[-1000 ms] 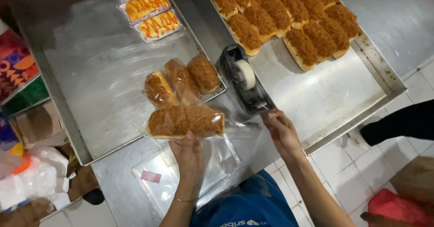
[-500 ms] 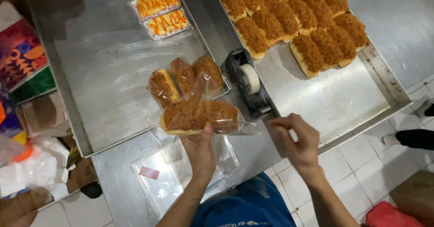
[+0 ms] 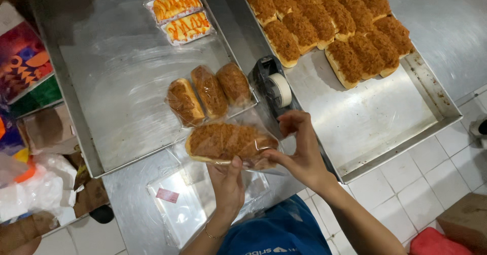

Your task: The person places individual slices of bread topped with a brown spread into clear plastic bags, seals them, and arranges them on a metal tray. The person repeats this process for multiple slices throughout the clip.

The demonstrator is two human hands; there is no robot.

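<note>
At lower centre of the frame the left hand (image 3: 227, 184) rises from below, its grip closed under the bagged bun (image 3: 229, 142), which lies with its long axis left to right just above the bench (image 3: 127, 204). The right hand (image 3: 300, 151) comes in from the lower right, wrist bent, fingers pinched on the bag's right end, probably at its open mouth, though the clear film hides that. Just above it stands the tape dispenser (image 3: 271, 85), nearer the right hand; beyond, at upper right, a tray (image 3: 385, 128) of unwrapped buns (image 3: 324, 21).
</note>
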